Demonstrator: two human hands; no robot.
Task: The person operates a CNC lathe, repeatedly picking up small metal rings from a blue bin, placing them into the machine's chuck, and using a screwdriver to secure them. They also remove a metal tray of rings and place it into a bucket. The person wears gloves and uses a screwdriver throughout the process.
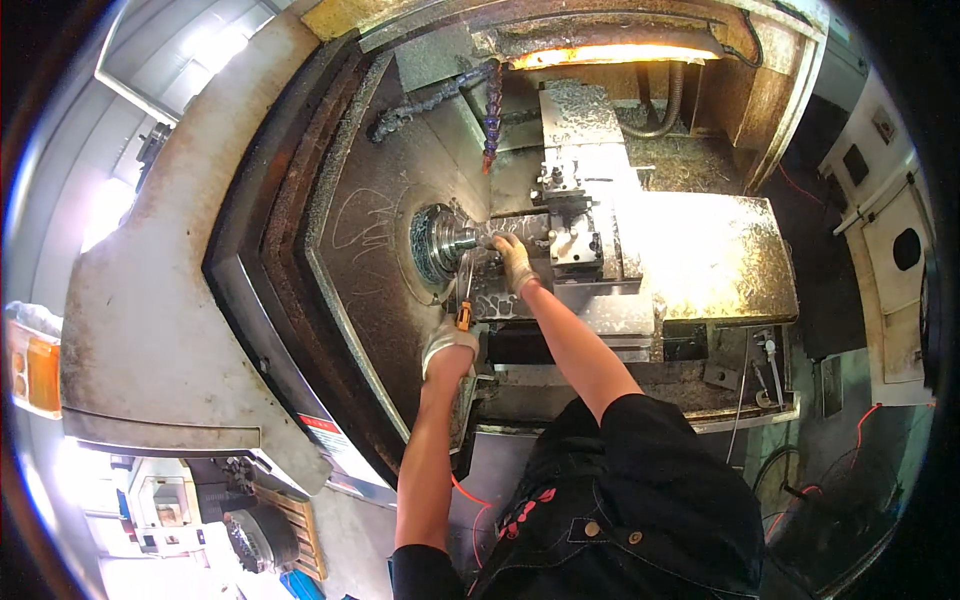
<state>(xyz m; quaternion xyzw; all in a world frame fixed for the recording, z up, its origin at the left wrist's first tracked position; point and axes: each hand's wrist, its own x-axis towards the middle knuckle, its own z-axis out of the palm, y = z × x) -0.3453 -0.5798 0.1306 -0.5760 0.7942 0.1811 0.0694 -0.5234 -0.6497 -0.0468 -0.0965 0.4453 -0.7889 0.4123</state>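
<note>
Inside an open lathe, a round shiny metal workpiece (466, 239) sits in the chuck (432, 248). My right hand (514, 262), in a pale glove, is closed with its fingertips at the workpiece's free end; the contact is partly hidden. Below and to the left, my left hand (450, 345), also gloved, is wrapped round a slim tool with an orange handle (464, 315). Its thin metal shaft points up toward the chuck's front, and I cannot make out its exact kind. The tool turret block (575, 245) stands just right of my right hand.
A jointed coolant hose (491, 120) hangs above the chuck. Metal chips lie on the slide cover (715, 255) at the right. A caliper (770, 370) rests near the machine's front right edge. The slanted door frame (300, 250) borders the left side.
</note>
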